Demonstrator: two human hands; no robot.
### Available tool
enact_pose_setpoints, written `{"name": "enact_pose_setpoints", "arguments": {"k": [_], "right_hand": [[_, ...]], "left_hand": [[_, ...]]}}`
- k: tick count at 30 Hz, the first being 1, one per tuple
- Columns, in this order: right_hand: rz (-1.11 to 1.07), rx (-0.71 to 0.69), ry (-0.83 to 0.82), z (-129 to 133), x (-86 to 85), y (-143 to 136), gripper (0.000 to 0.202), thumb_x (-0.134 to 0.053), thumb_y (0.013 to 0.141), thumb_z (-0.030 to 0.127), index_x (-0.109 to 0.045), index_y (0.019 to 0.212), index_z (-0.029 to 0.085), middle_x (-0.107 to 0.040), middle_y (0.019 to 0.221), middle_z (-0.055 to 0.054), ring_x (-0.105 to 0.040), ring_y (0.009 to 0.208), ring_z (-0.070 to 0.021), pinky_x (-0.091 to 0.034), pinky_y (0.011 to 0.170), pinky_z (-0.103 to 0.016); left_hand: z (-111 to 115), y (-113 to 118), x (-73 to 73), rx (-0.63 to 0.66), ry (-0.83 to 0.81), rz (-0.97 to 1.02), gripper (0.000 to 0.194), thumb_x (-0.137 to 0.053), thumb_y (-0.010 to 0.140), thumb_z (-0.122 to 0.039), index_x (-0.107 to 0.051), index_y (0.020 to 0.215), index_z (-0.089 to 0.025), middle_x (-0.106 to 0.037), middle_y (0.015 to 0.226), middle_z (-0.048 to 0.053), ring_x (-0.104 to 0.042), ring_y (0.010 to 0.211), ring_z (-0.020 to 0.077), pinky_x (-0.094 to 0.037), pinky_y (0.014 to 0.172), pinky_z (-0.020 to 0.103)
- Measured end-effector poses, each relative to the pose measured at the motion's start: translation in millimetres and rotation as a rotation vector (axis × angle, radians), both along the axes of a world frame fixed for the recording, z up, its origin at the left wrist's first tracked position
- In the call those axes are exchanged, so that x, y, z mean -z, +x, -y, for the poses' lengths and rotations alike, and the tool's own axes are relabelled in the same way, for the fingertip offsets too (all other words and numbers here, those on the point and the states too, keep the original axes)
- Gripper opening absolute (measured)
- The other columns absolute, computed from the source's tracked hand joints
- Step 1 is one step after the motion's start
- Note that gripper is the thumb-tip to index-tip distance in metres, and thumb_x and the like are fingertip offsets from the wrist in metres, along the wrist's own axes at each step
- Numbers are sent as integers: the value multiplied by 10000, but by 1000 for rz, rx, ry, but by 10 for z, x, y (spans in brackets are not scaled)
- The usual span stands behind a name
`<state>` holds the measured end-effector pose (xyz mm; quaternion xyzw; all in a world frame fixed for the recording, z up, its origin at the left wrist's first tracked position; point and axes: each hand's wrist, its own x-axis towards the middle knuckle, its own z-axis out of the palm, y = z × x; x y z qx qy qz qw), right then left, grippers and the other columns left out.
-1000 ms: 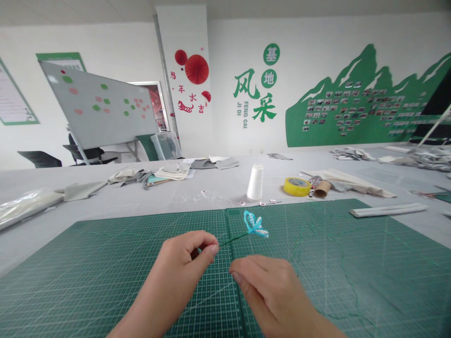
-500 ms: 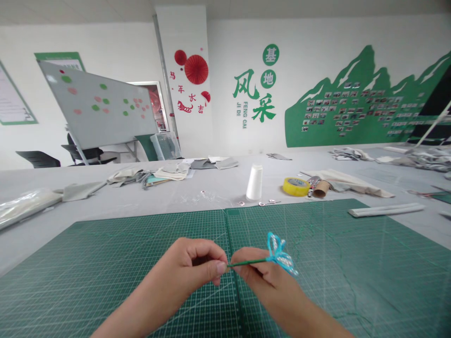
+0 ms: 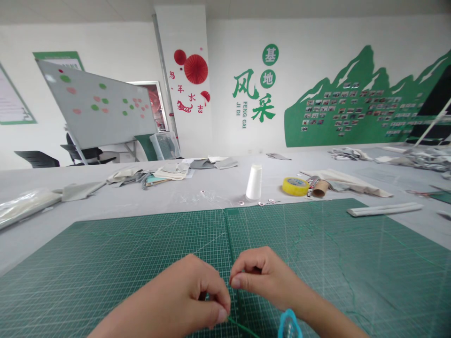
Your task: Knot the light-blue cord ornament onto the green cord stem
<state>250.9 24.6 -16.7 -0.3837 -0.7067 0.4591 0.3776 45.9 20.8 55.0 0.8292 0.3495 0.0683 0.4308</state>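
Between the thumb and fingers of my left hand is the end of a thin green stem, which slants down to the right. At the bottom edge of the view a blue looped piece with a clear middle shows in part, below my right wrist. My right hand is closed in a pinch just right of and above my left fingertips; what it holds, if anything, is too small to see. Both hands are over the green cutting mats. Loose green thread lies on the right mat.
Beyond the mats stand a white thread cone, a yellow tape roll and a cardboard tube. Fabric pieces lie at the back left, more cloth at the right. A rolled white strip crosses the right mat's far edge.
The blue looped piece has swung down to the bottom edge, its stem now slanting downward. My left hand has lowered; my right hand has come off the stem and turned its pinch upward.
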Motion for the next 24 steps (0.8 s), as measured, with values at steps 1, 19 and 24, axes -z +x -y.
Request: {"name": "enact_pose_setpoints", "arguments": {"k": [1,19,24], "right_hand": [[13,-6,-14,8,-8,5,99,-692,765,233,-723,693,173,-474,530,60,-369,496,-84,-287,475,-214],[257,165,528,208,-185,-47,195,-537,910,196,-653,754,188,-610,639,13,-537,584,-119,-362,562,-252],[317,184,726,256,-192,-88,227,-475,927,173,-654,787,160,-603,626,-13,-510,555,-134,-347,537,-278]], "left_hand": [[13,11,-2,4,30,-26,149,-523,720,-115,-574,595,-177,-467,603,-61,-428,583,93,-296,549,209],[-42,68,180,-176,416,-218,223,-489,799,-165,-667,671,-211,-655,668,-26,-552,641,151,-326,597,246],[-94,50,155,-298,378,-161,225,-482,833,-212,-655,690,-198,-651,688,-22,-556,656,154,-341,608,252]]}}
